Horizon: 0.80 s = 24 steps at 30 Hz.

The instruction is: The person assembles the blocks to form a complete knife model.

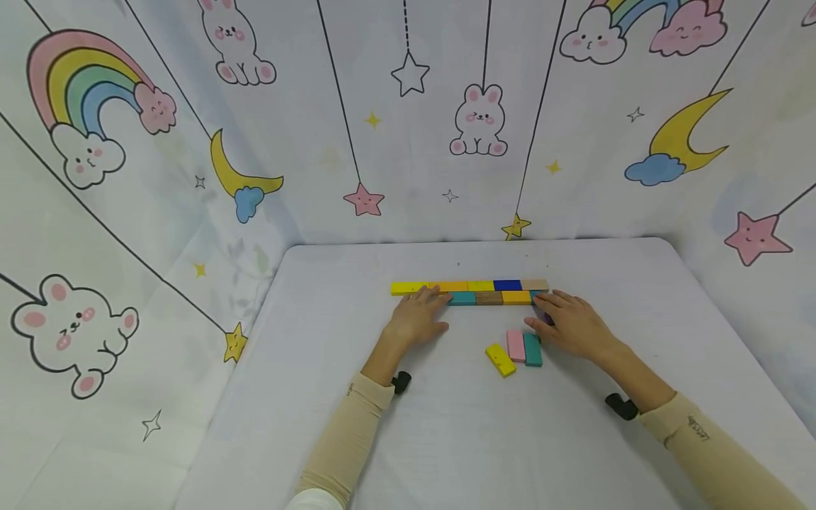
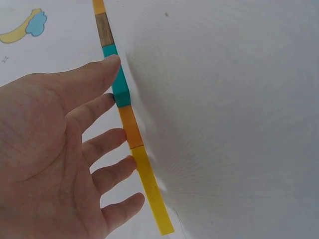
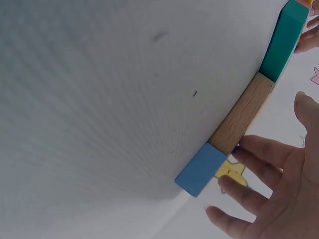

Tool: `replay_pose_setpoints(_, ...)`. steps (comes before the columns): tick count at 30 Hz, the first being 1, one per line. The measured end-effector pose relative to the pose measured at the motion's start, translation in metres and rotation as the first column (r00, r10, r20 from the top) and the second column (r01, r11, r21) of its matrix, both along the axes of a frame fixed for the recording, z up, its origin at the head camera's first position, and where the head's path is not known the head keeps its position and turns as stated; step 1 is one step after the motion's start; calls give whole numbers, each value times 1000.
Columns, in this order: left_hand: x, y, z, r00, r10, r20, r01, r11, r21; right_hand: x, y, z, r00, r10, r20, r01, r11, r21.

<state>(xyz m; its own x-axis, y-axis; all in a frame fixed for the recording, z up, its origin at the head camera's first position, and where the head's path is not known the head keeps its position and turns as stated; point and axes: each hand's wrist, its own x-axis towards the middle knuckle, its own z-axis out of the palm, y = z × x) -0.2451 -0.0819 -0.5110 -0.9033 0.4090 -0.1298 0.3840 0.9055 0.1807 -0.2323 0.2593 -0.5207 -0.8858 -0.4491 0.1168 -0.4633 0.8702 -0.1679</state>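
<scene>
Blocks point(image 1: 489, 298) lie by left hand point(image 1: 414, 320) and right hand point(image 1: 574, 327).

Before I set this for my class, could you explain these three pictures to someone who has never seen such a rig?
There is no machine: a person works with a bare left hand and right hand. The wide picture comes from a camera on the head; the close ones come from wrist cameras, one per hand. On the white surface, two lines of coloured blocks lie one behind the other. Nearer the person are a yellow block, a pink block and a green block. The fingers reach to the lines, spread; neither hand appears to grip anything.
</scene>
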Motion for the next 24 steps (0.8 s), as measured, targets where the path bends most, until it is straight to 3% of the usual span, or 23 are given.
replay_pose_setpoints(11, 2, 1, 2, 1000, 3, -5, -3, 1000, -7, 0, 2, -3, 1000, -5, -1, 5, 1000, -11)
replay_pose_setpoints(24, -2, 1, -3, 1000, 11, 4, -11, 1000, -14, 13, 0, 5, 999, 21, 28, -22, 1000, 12)
